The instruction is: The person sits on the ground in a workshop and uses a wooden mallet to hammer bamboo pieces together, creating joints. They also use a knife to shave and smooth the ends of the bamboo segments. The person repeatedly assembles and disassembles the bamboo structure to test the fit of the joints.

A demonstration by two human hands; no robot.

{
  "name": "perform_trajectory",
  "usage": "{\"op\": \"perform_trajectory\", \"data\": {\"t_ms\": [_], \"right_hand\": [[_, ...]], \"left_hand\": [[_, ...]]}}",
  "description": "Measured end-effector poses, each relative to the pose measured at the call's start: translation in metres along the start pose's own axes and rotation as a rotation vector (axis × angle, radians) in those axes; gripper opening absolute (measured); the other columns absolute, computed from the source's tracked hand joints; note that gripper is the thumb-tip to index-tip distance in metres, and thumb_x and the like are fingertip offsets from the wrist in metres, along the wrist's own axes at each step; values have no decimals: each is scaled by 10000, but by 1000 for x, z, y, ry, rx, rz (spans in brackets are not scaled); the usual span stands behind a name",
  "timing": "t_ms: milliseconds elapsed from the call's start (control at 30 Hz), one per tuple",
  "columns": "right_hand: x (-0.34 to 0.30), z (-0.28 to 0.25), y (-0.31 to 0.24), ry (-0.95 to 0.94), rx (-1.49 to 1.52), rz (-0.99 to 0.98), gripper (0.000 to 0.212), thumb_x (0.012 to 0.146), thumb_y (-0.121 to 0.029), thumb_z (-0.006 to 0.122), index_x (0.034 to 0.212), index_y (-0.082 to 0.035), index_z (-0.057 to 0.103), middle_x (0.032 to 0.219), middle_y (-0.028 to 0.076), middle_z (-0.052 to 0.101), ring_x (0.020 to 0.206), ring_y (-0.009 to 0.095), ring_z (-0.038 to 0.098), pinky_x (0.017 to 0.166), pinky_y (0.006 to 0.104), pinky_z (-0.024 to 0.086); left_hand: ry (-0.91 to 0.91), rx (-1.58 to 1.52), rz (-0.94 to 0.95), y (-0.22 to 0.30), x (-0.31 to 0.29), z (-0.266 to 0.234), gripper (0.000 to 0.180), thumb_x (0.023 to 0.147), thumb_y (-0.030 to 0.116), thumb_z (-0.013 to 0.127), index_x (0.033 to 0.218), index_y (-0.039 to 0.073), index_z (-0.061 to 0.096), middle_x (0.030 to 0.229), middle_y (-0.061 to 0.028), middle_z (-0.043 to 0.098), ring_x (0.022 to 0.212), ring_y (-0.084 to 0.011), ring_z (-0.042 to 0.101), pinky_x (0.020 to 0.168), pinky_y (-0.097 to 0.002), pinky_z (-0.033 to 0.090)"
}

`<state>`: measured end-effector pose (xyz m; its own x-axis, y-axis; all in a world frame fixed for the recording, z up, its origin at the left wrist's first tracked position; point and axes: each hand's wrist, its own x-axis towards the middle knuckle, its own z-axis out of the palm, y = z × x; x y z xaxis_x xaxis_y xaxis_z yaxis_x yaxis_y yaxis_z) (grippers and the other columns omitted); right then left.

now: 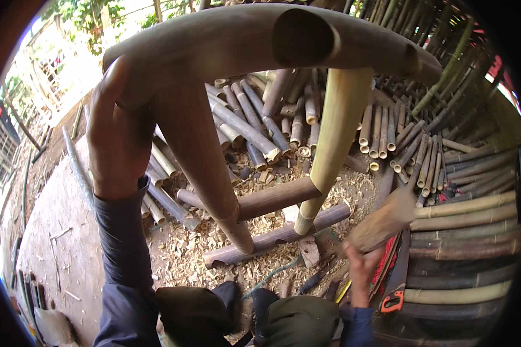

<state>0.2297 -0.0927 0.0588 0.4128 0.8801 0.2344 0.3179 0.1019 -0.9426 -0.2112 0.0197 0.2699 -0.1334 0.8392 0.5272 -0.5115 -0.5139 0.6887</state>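
Observation:
My left hand [118,144] is closed around the left end of a thick dark bamboo pole [214,49], the top of an upright frame. A large round hole shows in this pole's side. Two bamboo legs, one brown [194,144] and one pale yellow [341,121], run down from it. A short bamboo crosspiece [278,198] joins them low down, and their lower ends meet a bamboo pole [324,220] lying on the ground. To the right of the frame, my right hand [364,263] grips a chunky wooden mallet [385,220], blurred by motion.
Wood shavings [182,260] cover the ground around the base. Cut bamboo lengths [249,127] lie in piles behind the frame, with long poles [463,251] stacked at right. A handsaw with an orange handle [392,301] rests near my right forearm. A small wood block [309,251] sits by the base.

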Motion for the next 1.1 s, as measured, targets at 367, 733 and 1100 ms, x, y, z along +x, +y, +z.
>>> {"op": "perform_trajectory", "data": {"t_ms": [367, 733, 1100], "right_hand": [[-306, -20, 257, -234, -337, 692, 862, 820, -249, 920, 1480, 26, 439, 1391, 221, 583, 1318, 345, 573, 1109, 466, 465], [-276, -17, 219, -423, -491, 539, 765, 879, -197, 838, 1512, 9, 462, 1467, 233, 562, 1391, 398, 529, 1150, 493, 449], [-75, -167, -196, 135, -746, -742, 750, 943, -137, 746, 1619, -27, 439, 1593, 247, 487, 1511, 425, 448, 1263, 531, 375]], "left_hand": [[11, 340, -366, -161, -138, -61, 596, 806, 180, 952, 1279, 22, 624, 1130, -78, 724, 1011, -164, 707, 926, -347, 585], [349, 248, -260, -153, -129, -29, 409, 729, 36, 853, 1094, -5, 673, 937, -63, 711, 783, -166, 697, 693, -331, 591], [104, 896, 66, 27, 20, 60, 449, 680, 267, 894, 943, -60, 734, 739, -116, 710, 607, -208, 674, 579, -334, 551]]}}
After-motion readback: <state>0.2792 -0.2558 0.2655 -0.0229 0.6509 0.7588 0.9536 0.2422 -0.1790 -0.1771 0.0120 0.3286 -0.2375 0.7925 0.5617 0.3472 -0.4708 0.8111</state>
